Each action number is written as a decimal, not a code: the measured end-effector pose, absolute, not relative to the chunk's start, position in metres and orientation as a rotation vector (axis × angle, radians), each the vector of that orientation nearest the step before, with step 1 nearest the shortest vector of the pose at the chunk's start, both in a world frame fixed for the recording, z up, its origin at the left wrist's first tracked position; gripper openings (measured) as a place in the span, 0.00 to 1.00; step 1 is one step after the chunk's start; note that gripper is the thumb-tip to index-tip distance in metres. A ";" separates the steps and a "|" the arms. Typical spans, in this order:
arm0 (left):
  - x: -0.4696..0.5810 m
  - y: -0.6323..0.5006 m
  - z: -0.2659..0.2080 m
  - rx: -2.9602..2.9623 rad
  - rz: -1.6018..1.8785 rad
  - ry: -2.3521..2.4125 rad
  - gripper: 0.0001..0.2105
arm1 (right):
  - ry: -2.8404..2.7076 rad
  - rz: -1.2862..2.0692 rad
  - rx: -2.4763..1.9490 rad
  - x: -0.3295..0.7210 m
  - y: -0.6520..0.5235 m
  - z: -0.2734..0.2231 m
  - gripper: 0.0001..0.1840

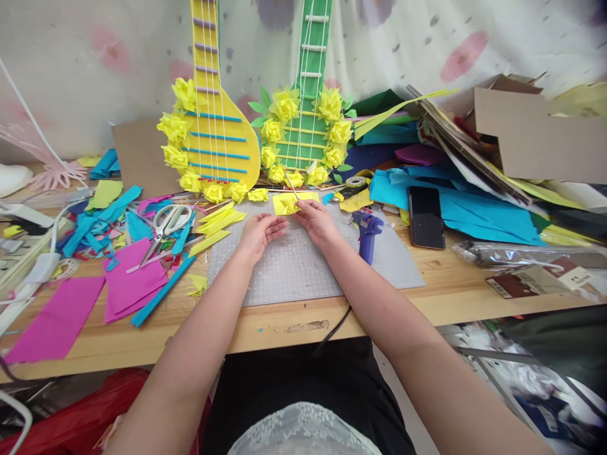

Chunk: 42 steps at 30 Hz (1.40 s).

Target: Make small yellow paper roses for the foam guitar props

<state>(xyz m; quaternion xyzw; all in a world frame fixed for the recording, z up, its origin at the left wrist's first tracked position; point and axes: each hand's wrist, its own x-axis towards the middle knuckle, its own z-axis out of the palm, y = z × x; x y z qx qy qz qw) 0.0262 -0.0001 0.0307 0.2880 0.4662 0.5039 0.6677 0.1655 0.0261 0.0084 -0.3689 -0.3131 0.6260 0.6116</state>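
Note:
My right hand (315,221) is closed on a thin stick (293,183) that slants up over the mat. Just under the stick is a folded yellow paper piece (284,203), partly behind my fingertips; whether it is joined to the stick I cannot tell. My left hand (260,235) lies beside this piece, fingers loosely stretched with nothing seen in them. Both hands are over the grey cutting mat (284,278). Behind them lean a yellow paper guitar (222,136) and a green paper guitar (303,136), each edged with yellow paper flowers.
A purple glue gun (367,234) stands right of my right hand, near a phone (425,217). Scissors (165,227) lie left among paper scraps, with magenta sheets (59,316) and yellow strips (215,224). Cardboard (535,136) and blue paper (474,199) are piled on the right.

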 end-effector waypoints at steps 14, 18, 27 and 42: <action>0.027 0.001 0.030 0.702 1.224 1.125 0.09 | -0.761 1.428 -0.911 0.163 0.024 0.010 0.13; 0.027 0.002 0.027 0.744 1.249 1.159 0.10 | -0.781 1.423 -0.920 0.163 0.024 0.010 0.13; 0.026 0.004 0.025 0.747 1.282 1.160 0.11 | -0.800 1.432 -0.903 0.161 0.024 0.010 0.14; 0.019 0.006 0.031 0.452 1.173 1.049 0.05 | -1.322 0.992 -0.933 0.156 0.020 0.007 0.09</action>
